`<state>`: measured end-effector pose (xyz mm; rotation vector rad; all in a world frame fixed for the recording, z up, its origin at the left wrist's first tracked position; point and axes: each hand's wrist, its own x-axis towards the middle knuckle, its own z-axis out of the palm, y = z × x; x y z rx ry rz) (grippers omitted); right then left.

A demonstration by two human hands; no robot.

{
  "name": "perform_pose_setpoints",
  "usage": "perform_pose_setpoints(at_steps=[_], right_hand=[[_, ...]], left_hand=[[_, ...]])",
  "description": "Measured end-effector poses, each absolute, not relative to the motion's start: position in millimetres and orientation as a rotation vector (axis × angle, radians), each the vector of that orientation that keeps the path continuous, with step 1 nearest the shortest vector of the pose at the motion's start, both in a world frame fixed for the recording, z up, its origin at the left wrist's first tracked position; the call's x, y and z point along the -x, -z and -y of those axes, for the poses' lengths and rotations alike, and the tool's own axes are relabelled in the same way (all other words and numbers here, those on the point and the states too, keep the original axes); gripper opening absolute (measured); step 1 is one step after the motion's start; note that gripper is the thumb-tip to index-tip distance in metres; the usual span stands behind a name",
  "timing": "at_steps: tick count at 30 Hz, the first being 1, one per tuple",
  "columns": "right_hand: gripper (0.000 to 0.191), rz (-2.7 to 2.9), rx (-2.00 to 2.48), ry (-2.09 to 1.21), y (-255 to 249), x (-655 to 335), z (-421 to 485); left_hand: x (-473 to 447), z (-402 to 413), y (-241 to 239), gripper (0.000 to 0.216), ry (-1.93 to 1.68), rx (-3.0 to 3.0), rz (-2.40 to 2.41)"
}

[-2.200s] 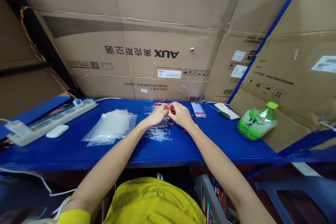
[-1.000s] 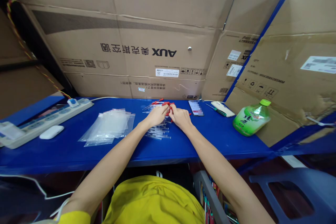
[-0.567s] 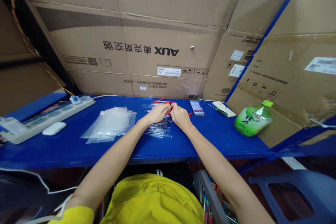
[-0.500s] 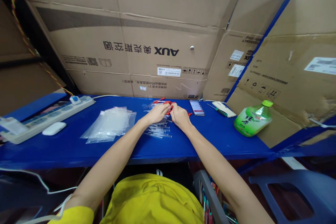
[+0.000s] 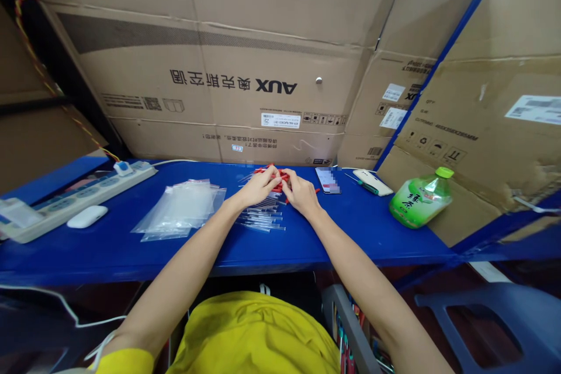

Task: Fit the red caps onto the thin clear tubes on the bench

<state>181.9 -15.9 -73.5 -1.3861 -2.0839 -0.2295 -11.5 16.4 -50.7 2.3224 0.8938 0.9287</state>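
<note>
A pile of slim screwdrivers with red handles (image 5: 280, 175) and thin clear or silvery shafts (image 5: 262, 219) lies on the blue table, shafts pointing towards me. My left hand (image 5: 259, 186) curls over the left side of the red handles, thumb and fingers bent onto them. From the right, my right hand (image 5: 302, 193) cups the same handles, its fingertips close to those of the left. How many each hand grips is hidden by the fingers. Left of the pile lies a stack of clear zip bags (image 5: 182, 207).
A power strip (image 5: 94, 193) and white earphone case (image 5: 87, 217) lie at the left. To the right are a phone (image 5: 328, 180), a green screwdriver (image 5: 367, 186) by a cream-coloured block (image 5: 376, 182), and a green bottle (image 5: 421, 198). Cardboard (image 5: 245, 111) walls the back.
My hands have loosened and drawn slightly apart over the handles, so more red shows between them. The screwdriver pile stays in about the same place.
</note>
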Motion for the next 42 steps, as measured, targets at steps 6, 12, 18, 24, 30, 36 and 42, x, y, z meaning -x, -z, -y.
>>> perform_pose_setpoints(at_steps=[6, 12, 18, 24, 30, 36, 42], right_hand=[[0.033, 2.07, 1.288, 0.308, 70, -186, 18], [0.025, 2.101, 1.317, 0.425, 65, -186, 22], [0.018, 2.118, 1.378, 0.464, 70, -180, 16], [0.018, 2.096, 1.501, 0.505, 71, -177, 15], [0.02, 2.108, 1.548, 0.492, 66, -175, 18], [0.02, 2.088, 1.482, 0.428, 67, -180, 17], [0.033, 2.143, 1.208, 0.151, 65, -192, 19]], left_hand=[[11, -17, 50, 0.036, -0.91, -2.493, -0.95], [9, -22, 56, 0.04, -0.889, -2.476, -0.915], [8, -23, 54, 0.042, -0.868, -2.477, -0.825], [5, -21, 51, 0.039, -0.883, -2.443, -0.783], [2, -22, 54, 0.039, -0.869, -2.445, -0.772], [6, -15, 46, 0.041, -0.841, -2.475, -0.758], [18, -10, 42, 0.033, -0.851, -2.547, -0.849]])
